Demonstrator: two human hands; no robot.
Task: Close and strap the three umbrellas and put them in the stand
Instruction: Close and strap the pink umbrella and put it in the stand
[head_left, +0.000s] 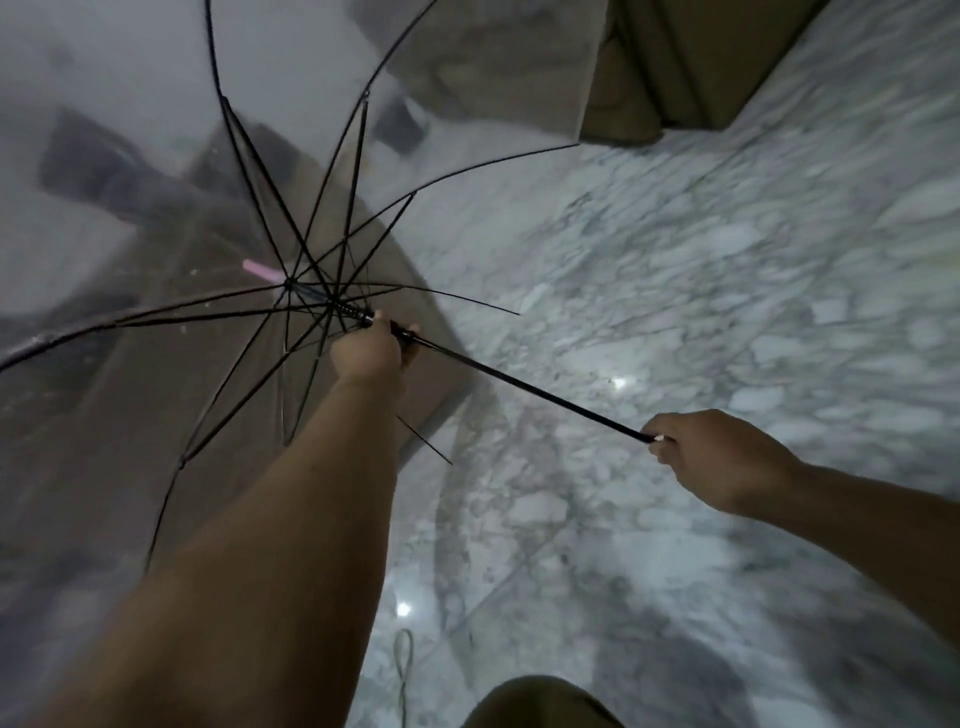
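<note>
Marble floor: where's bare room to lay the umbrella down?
Bare white marble floor right of the black shaft, beyond the right hand. Crowded left: the open clear umbrella canopy at the left hand covers it.

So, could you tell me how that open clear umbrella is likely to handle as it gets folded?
The clear umbrella probably feels light: thin black ribs under a see-through film. The film will likely go floppy and crinkle once the ribs fold. The left hand and right hand both grip the slim shaft, which looks stiff.

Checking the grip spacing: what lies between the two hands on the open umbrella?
Head view: only the bare black shaft runs from the left hand, by the runner, to the right hand at the handle end, above marble floor.
</note>
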